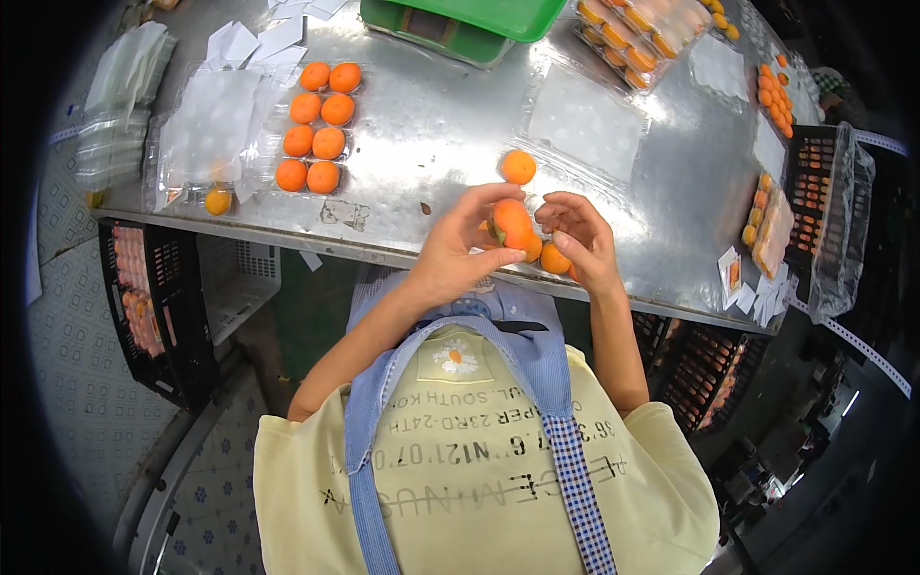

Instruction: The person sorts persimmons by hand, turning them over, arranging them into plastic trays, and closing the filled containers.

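My left hand (467, 238) is closed around an orange mandarin (513, 224), which has a bit of green at its side. Close beside it, my right hand (581, 240) has curved fingers held apart, with nothing plainly gripped. Under and between the hands are more mandarins (555, 258) at the table's near edge, partly hidden by the fingers. Just beyond the fingertips sits a single mandarin (518, 168). To the left, a clear plastic tray (311, 126) holds two rows of mandarins.
The metal table (412, 134) carries a green bin (470, 19), stacked clear trays (120, 105), white paper cards (259, 43) and packed fruit boxes (644, 36). A clear lidded tray (586, 120) lies beyond my right hand. Black crates (158, 307) stand below the table edge.
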Motion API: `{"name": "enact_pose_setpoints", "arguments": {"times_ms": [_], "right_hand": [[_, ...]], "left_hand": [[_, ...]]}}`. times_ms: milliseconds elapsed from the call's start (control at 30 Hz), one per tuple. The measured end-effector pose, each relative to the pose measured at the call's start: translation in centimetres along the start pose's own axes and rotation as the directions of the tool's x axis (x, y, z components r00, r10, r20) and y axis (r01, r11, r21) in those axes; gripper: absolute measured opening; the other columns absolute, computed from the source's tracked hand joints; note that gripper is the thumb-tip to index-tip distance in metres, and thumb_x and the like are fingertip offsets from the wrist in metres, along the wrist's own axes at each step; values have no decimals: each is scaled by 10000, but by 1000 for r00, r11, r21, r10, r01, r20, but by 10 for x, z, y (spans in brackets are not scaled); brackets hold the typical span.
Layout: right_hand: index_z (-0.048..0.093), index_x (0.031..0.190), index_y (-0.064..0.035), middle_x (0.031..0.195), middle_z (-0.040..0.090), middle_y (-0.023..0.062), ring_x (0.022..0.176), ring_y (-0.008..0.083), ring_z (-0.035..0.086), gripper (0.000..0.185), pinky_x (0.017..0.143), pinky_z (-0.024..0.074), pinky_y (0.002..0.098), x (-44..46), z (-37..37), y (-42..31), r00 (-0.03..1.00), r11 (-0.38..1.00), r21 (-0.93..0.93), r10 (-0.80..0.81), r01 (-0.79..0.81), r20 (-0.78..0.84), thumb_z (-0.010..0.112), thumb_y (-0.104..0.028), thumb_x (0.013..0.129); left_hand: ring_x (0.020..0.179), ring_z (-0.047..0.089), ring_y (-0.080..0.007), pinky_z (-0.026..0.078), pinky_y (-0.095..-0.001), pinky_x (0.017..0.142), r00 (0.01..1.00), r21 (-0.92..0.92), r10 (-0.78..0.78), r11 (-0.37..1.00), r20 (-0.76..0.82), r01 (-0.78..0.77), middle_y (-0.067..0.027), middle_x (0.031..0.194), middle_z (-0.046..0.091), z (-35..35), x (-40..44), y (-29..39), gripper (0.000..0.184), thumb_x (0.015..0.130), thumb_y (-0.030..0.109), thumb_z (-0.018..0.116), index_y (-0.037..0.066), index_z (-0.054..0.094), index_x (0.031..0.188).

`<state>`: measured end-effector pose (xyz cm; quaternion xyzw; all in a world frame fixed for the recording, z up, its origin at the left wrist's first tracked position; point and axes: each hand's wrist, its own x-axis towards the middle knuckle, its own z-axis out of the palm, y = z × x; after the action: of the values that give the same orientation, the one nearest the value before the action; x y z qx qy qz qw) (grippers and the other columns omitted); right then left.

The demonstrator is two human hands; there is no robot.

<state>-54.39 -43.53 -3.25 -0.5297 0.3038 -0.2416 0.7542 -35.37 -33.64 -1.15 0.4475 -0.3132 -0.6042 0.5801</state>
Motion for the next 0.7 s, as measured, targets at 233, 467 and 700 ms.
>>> {"name": "enact_pose_setpoints", "arguments": {"times_ms": [233,467,700], "right_hand": [[528,1195,2,1032,604,83,966,160,552,463,864,423,298,1,1,0,999,1000,10,9,-8,-33,671,-206,807],[523,1212,-7,1066,606,85,981,160,572,412,868,449,303,6,12,-4,994,994,-47,101,-100,35,615,-223,873],[528,1234,-36,1062,602,76,928,144,579,406,771,480,281,7,18,19,962,945,182,271,-271,29,567,-301,929]], "left_hand": [[1120,531,-197,464,-319,870,984,263,146,958,-101,-115,-91,1222,537,-2,-1,-3,549,728,-16,706,60,471,1218],[1096,536,-241,448,-349,892,966,457,251,868,-64,-195,-106,1213,549,-3,-1,-6,522,705,-25,707,59,507,1180],[1163,456,-334,387,-428,963,954,749,281,608,107,-263,-137,1301,484,14,7,4,732,596,34,789,72,476,1256]]}}
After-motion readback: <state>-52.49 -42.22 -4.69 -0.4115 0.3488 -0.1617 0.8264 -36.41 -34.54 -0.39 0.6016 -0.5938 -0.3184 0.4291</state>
